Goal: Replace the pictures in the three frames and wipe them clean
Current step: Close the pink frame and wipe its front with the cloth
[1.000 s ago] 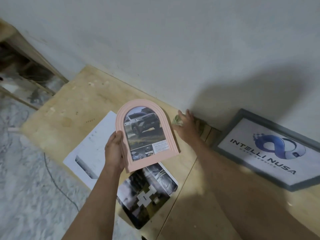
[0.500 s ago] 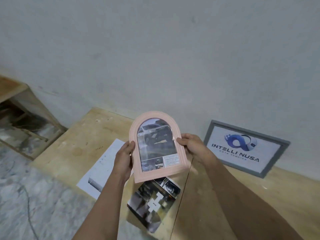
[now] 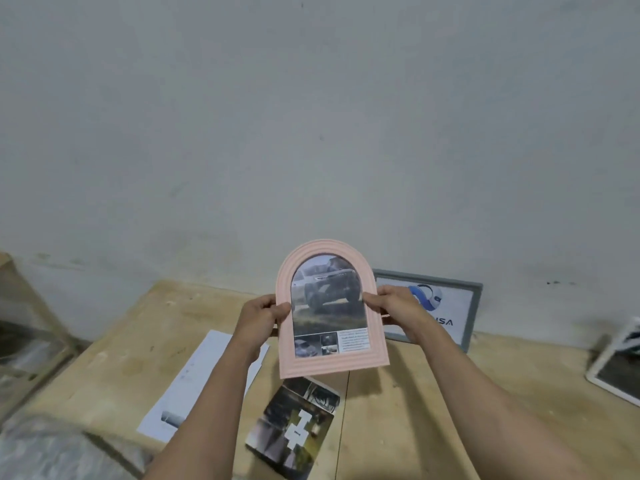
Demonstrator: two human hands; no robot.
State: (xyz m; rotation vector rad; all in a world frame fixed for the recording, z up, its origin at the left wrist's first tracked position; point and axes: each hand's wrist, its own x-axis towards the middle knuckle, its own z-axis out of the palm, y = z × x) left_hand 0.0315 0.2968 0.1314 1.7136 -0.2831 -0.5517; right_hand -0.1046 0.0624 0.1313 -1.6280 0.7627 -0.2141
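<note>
We hold the pink arched frame [image 3: 330,306] upright in the air above the wooden tabletop [image 3: 415,393], its glass facing us. Our left hand [image 3: 261,315] grips its left edge, thumb curled over the front rim and the other fingers wrapped behind, out of sight. Our right hand [image 3: 394,303] grips the right edge in the same way, thumb pressed on the front near the glass. Inside the frame sits a picture of a car on rough ground, with two small photos and a block of text along the bottom.

Below the frame, flat on the tabletop, lies a loose printed picture [image 3: 294,427] with dark photos and a white shape in the middle. To its left lies a white sheet of paper [image 3: 194,382], partly covered by our left forearm.

Behind our right hand, a grey rectangular frame [image 3: 460,306] leans against the wall [image 3: 311,133], showing a blue logo and lettering that our hand partly hides. At the far right edge of the view a white-bordered frame [image 3: 620,365] leans too, perhaps against the wall; it is cut off by the view, and we cannot make out its picture.
</note>
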